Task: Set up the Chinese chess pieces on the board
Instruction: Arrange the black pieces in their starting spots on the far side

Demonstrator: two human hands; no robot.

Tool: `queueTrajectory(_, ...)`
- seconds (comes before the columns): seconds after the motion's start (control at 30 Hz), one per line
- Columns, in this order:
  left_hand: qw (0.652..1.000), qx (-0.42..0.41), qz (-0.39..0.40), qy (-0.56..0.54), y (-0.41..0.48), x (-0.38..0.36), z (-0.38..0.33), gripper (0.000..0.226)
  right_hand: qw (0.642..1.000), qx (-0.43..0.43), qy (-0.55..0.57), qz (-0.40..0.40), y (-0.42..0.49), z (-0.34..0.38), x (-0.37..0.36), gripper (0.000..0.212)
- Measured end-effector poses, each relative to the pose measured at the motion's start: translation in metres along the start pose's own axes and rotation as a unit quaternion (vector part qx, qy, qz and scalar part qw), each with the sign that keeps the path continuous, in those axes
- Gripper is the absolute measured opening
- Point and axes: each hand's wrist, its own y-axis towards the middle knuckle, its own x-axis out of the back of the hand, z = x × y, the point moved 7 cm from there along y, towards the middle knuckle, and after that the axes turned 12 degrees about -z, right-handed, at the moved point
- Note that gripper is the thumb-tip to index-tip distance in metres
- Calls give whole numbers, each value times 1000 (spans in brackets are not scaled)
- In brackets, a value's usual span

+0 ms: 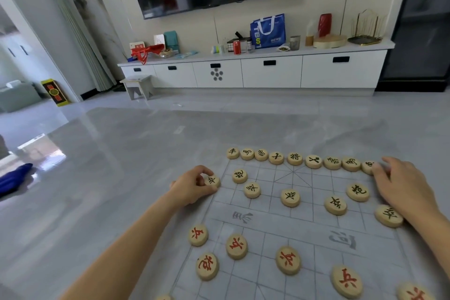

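A thin printed chess board [280, 224] lies on the grey floor. Round wooden pieces with black characters fill its far row [294, 158] and stand in the rows behind it; pieces with red characters [287, 260] stand on the near half. My left hand [194, 187] pinches a black-marked soldier piece [212, 181] at the board's left edge. My right hand [401, 185] lies with straight fingers on the far right corner, its fingertips touching the last piece of the far row [368, 166].
A white TV cabinet [267, 73] with a blue bag, cans and boxes stands against the far wall under a television. A small stool [137, 86] stands by its left end. A blue cloth [14, 178] lies on the floor at the left.
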Motion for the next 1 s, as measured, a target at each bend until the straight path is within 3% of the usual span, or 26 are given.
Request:
queueTrajectory(0.17,1000,-23,20,0,-7,-8,-16,28,1000,-6,-1,-1,-1,0,1,51)
queueTrajectory(0.33,998,-47,-11,50,-14,-8,-27,32,1000,1,1,-5,-1,0,2,51)
queueTrajectory(0.47,996,-72,-21,58,-17,-3,-12,73,1000,-7,20,3,-2,0,2,52)
queueTrajectory(0.53,990,-88,-68,88,-16,8,4,86,999,-22,40,6,-2,0,4,50)
queueTrajectory(0.63,973,-111,-146,138,-22,18,13,74,995,-39,92,4,-6,4,11,52)
queueTrajectory(0.73,964,-140,-155,164,-20,9,8,57,978,-95,186,12,-8,2,16,53)
queueTrajectory(0.83,980,-67,-173,69,5,15,6,38,962,-149,227,10,-3,3,26,51)
queueTrajectory(0.9,988,-24,-154,-4,23,9,-2,32,969,-132,208,-15,1,18,33,49)
queueTrajectory(1.0,990,-30,-130,-43,43,-11,-25,37,981,-31,192,-2,-3,74,18,38)
